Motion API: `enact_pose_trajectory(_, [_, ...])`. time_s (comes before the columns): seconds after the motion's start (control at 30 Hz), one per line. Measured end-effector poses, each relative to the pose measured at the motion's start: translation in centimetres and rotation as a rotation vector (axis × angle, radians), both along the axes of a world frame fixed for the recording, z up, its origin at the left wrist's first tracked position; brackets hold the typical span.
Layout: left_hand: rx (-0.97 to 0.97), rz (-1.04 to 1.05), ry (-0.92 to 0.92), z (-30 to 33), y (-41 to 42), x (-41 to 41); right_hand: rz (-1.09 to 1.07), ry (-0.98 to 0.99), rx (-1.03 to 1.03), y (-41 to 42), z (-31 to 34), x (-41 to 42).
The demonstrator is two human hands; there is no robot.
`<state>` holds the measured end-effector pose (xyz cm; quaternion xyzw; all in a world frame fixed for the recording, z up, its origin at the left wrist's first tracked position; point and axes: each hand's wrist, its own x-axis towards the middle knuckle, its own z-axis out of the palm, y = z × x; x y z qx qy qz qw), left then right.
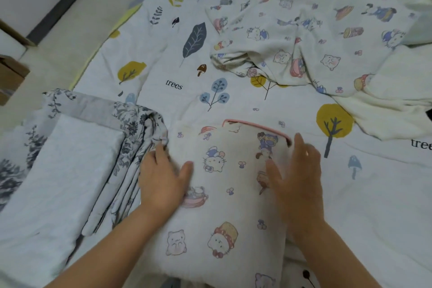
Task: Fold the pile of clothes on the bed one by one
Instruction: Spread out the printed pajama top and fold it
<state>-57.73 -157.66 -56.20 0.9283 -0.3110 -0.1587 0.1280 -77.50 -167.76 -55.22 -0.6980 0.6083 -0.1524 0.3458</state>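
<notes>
On the tree-print bedsheet (233,105) I saw the folded cartoon-print garment (224,194) lying centred, my left hand (161,180) and right hand (297,175) flat on it, fingers straight and slightly spread.

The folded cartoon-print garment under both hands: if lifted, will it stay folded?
Probably not: the folded cartoon-print garment looks like soft, floppy cloth, so its layers would likely sag open. It seems light. It should slide easily across the bedsheet.

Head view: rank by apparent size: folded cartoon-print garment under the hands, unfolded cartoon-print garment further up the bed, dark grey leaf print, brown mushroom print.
1-2. unfolded cartoon-print garment and folded cartoon-print garment: unfolded looks larger, but the folded one is nearer, so unsure.
3. dark grey leaf print
4. brown mushroom print
</notes>
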Motion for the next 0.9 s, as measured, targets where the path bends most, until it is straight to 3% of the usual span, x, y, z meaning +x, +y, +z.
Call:
enact_pose_trajectory(0.13, [0.177, 0.074, 0.382, 0.7, 2.0, 0.3, -0.137, 0.009, 0.546, 3.1, 1.1, -1.3])
enact_pose_trajectory(0.27, [0.13, 0.152, 0.672, 0.4, 2.3, 0.8, -0.163, -0.018, 0.765, 5.2, 0.6, -1.4])
enact_pose_trajectory(0.5, [-0.106, 0.32, 1.164, 0.7, 2.7, 0.6, -0.243, -0.227, 0.732, 6.1, 0.2, -1.7])
enact_pose_trajectory(0.7, [-0.261, 0.326, 1.228, 3.0, 3.6, 0.1, -0.179, -0.334, 0.615, 6.0, 3.0, -2.2])
enact_pose_trajectory(0.9, [-0.429, 0.216, 1.215, 9.6, 4.5, 1.7, -0.075, -0.412, 0.492, 5.5, 9.3, -0.5])
